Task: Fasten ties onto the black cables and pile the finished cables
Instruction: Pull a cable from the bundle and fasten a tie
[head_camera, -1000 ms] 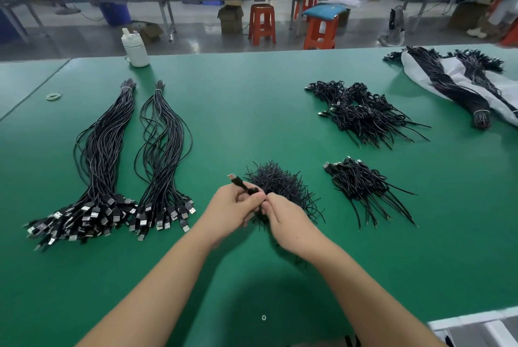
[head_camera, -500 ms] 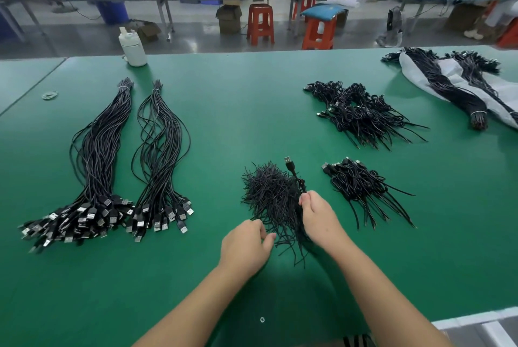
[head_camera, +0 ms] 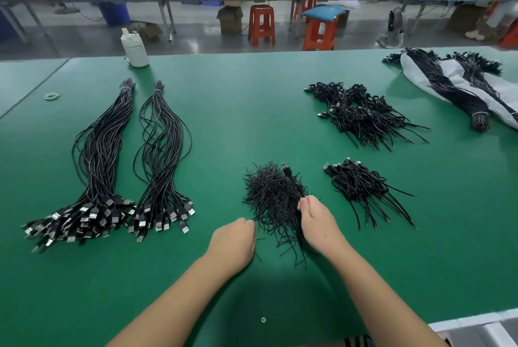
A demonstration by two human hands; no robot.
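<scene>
1. Nearest me, two bare forearms reach forward over the green desk (head_camera: 252,111) from the bottom edge.
2. My left hand (head_camera: 234,240) rests with fingers loosely curled at the near left edge of the pile of ties (head_camera: 270,201); whether it pinches a tie I cannot tell, since its fingertips are turned away from me.
3. My right hand (head_camera: 318,223) grips a black cable (head_camera: 291,178) at the pile's right edge, fingers curled round it. The cable runs away from me, its plug end pointing to the far side.
4. The ties lie between the two hands, so the left hand is the nearer one for picking a tie, I judge; the cable's lower length is lost against the black ties.
5. Just right of the right hand lies a small pile of finished cables (head_camera: 361,187); a larger pile (head_camera: 361,114) sits beyond it.
6. Well to the left, two long bundles of loose cables (head_camera: 112,150) run near to far, plugs toward me.
7. Farther off stand a white bottle (head_camera: 135,49) and, at far right, more bundles on a white bag (head_camera: 451,72), cut off by the edge.
</scene>
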